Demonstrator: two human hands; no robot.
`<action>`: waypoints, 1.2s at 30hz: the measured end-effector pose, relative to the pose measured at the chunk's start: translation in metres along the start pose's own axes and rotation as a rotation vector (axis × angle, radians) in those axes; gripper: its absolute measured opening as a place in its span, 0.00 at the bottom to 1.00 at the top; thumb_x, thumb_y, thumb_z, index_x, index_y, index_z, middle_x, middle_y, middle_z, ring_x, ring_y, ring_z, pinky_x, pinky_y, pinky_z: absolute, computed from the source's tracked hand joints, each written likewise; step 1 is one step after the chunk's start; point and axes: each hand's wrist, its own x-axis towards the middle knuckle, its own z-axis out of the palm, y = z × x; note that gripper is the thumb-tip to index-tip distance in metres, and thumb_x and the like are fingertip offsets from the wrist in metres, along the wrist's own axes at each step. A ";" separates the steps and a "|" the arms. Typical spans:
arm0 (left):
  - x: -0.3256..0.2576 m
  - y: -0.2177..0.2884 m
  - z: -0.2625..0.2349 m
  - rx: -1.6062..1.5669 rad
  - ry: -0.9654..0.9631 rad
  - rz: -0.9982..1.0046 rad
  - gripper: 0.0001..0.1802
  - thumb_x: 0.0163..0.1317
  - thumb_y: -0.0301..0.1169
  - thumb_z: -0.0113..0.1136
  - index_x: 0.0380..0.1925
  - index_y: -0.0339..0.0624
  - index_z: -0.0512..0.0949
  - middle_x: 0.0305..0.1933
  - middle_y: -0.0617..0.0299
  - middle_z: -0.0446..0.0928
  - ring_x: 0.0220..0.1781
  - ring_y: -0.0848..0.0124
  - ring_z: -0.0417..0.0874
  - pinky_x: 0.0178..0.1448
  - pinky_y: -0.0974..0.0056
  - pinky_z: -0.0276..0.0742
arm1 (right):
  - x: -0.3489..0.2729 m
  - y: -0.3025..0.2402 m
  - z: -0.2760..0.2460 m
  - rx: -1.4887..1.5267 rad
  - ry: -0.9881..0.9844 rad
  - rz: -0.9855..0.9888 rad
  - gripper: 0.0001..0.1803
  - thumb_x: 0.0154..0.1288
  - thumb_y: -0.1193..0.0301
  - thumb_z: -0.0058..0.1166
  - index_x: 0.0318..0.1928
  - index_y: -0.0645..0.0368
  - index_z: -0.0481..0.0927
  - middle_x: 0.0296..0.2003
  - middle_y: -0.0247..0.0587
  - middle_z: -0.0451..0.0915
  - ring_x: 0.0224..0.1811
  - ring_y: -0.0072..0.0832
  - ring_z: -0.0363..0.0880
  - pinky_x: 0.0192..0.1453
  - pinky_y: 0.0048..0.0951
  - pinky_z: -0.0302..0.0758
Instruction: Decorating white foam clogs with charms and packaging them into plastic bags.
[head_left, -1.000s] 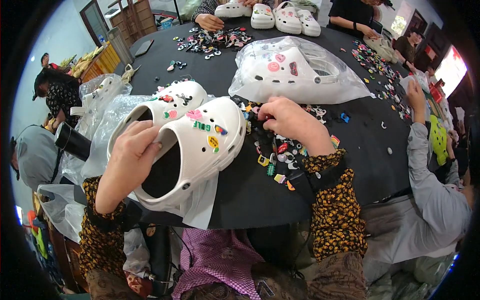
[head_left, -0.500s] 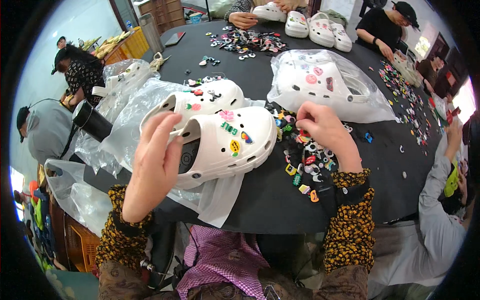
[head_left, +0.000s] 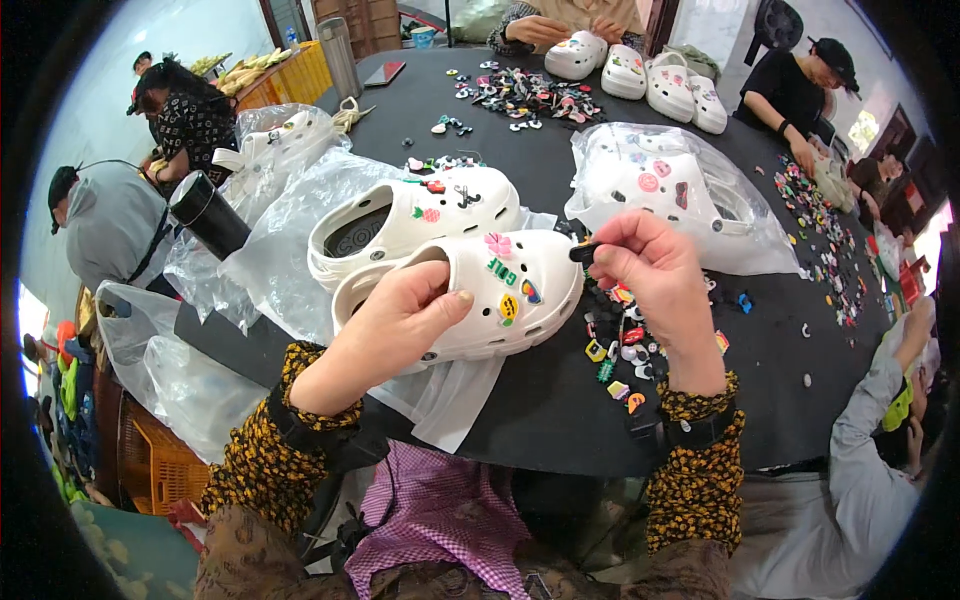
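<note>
A white foam clog [head_left: 540, 290] lies in front of me, dotted with a pink flower, green lettering, a yellow fruit and other charms. My left hand [head_left: 395, 325] grips its upper, fingers inside the opening and thumb on the outside. Between thumb and forefinger of my right hand [head_left: 650, 270] is a small dark shoe charm [head_left: 583, 252], close to the clog's toe. Its design is turned from view. The matching white clog [head_left: 465, 200] rests just behind, with several charms on it. Loose colourful charms [head_left: 632, 335] lie in a pile below my right hand, partly hidden by it.
A plastic-bagged pair of white clogs [head_left: 680, 200] stands at right, another bagged clog [head_left: 285, 135] at back left. A black cylinder [head_left: 210, 215] leans beside crumpled plastic [head_left: 265, 225]. More charms [head_left: 535, 95] are heaped across the black table [head_left: 560, 400]. Other people work around it.
My left hand has moved from beside the clog's heel to a grip on its upper. My right hand has risen from the charm pile with a dark charm pinched.
</note>
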 end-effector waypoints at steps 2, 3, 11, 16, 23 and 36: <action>0.003 -0.007 0.003 0.038 0.042 0.068 0.12 0.67 0.31 0.53 0.40 0.32 0.78 0.33 0.69 0.76 0.35 0.82 0.72 0.38 0.73 0.69 | -0.002 0.003 0.004 0.067 -0.019 -0.004 0.04 0.64 0.79 0.53 0.39 0.64 0.77 0.32 0.36 0.81 0.31 0.18 0.79 0.35 0.21 0.77; 0.004 -0.008 0.003 0.031 0.048 0.078 0.12 0.67 0.31 0.53 0.40 0.32 0.78 0.33 0.69 0.76 0.35 0.82 0.72 0.38 0.73 0.69 | -0.001 0.003 0.007 0.151 -0.044 -0.011 0.04 0.64 0.79 0.53 0.40 0.64 0.77 0.33 0.37 0.81 0.31 0.19 0.79 0.35 0.21 0.77; 0.005 -0.017 0.008 -0.002 0.115 0.185 0.11 0.65 0.30 0.52 0.32 0.30 0.74 0.26 0.63 0.71 0.29 0.76 0.70 0.33 0.66 0.68 | -0.018 -0.023 0.038 0.018 0.026 0.037 0.05 0.63 0.79 0.56 0.39 0.64 0.78 0.31 0.33 0.79 0.31 0.16 0.77 0.36 0.18 0.73; 0.007 -0.023 0.007 -0.004 0.151 0.296 0.12 0.64 0.30 0.52 0.28 0.29 0.72 0.24 0.56 0.70 0.27 0.70 0.70 0.33 0.63 0.68 | -0.039 -0.020 0.079 -0.381 0.181 -0.218 0.05 0.60 0.82 0.57 0.37 0.64 0.77 0.30 0.34 0.76 0.31 0.20 0.74 0.37 0.21 0.71; 0.009 -0.028 0.004 -0.002 0.174 0.369 0.14 0.63 0.30 0.52 0.25 0.28 0.70 0.22 0.49 0.68 0.25 0.64 0.69 0.32 0.58 0.68 | -0.047 0.018 0.118 -0.829 0.369 -0.517 0.07 0.55 0.82 0.58 0.35 0.62 0.76 0.33 0.44 0.77 0.39 0.42 0.76 0.45 0.40 0.72; 0.013 -0.039 0.005 -0.082 0.166 0.396 0.12 0.63 0.30 0.53 0.26 0.30 0.70 0.21 0.63 0.66 0.27 0.78 0.64 0.30 0.65 0.64 | -0.057 0.037 0.140 -0.866 0.470 -0.531 0.08 0.56 0.83 0.58 0.38 0.65 0.78 0.35 0.48 0.78 0.39 0.41 0.78 0.46 0.37 0.75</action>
